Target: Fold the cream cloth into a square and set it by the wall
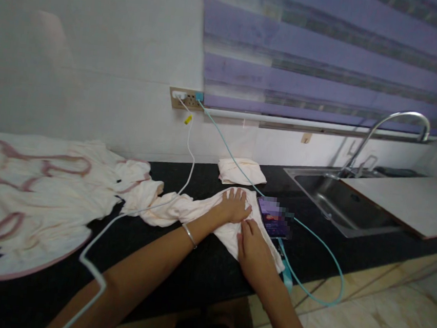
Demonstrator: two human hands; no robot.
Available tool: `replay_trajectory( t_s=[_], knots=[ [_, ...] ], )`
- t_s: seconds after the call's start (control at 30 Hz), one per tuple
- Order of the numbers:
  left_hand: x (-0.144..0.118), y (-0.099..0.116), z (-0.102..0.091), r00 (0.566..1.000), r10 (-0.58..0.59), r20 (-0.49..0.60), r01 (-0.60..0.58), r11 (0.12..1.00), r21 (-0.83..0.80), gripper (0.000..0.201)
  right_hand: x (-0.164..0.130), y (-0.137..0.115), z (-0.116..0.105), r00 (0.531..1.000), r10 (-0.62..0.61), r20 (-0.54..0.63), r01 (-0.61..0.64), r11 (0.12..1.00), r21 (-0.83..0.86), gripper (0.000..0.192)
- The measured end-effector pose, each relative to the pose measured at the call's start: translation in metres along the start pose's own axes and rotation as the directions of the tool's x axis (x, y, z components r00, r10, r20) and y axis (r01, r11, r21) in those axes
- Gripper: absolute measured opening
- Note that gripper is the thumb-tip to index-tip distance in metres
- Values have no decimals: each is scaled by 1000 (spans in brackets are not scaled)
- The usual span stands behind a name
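A cream-white garment (204, 210) lies on the counter, bunched at its left part and flattened out under my hands. My left hand (235, 206) presses on it palm down, fingers spread. Close by, my right hand (256, 250) rests on the same garment with bent fingers, its fingertips gathered at the fabric near my left thumb. A folded cream cloth (241, 172) sits behind, near the wall. To the left a cream garment with pink trim (46, 183) is spread in loose folds; whether it joins the one under my hands I cannot tell.
A phone (273, 218) lies right of my hands, with a teal cable (330, 247) looping over the counter edge. A white cable (94, 270) hangs from the wall socket (188, 99) across the garments. The sink (338, 204), tap (363, 142) and a white board (412, 200) are at right.
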State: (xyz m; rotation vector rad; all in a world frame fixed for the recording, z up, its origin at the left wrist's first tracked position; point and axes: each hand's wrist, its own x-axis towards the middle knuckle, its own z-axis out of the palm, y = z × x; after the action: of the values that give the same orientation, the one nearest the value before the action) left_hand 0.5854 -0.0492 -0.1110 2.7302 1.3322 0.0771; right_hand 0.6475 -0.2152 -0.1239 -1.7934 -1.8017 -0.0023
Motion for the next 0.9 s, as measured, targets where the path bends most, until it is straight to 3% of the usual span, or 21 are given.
replay_trajectory(
  t_s=[0.17,0.43,0.53,0.67,0.73,0.8,0.9],
  knots=[
    [7,2,-3,999,14,44,-13,1000,-15,84,-6,-3,-8,1000,2,7,-2,1000,-5,46],
    [13,0,0,993,109,46,-105,990,-92,80,-17,-29,10,980,187,-63,-189,982,-27,54],
    [10,-5,-13,980,195,30,-189,973,-128,79,-19,-28,8,983,175,-54,-177,983,-40,55],
    [-4,-25,-50,958,281,-57,-287,940,-187,57,-21,-24,5,988,147,-39,-150,986,-78,56],
    [-16,-43,-68,964,224,-141,-249,948,-197,58,-21,-24,4,988,150,-29,-152,984,-95,57],
    [-32,-67,-82,978,127,-165,-159,967,-198,76,-22,-25,5,988,153,-25,-155,983,-94,60],
    [-58,-106,-93,998,-64,-25,59,986,-157,112,-21,-24,5,988,155,-11,-155,985,-79,64]
  ],
)
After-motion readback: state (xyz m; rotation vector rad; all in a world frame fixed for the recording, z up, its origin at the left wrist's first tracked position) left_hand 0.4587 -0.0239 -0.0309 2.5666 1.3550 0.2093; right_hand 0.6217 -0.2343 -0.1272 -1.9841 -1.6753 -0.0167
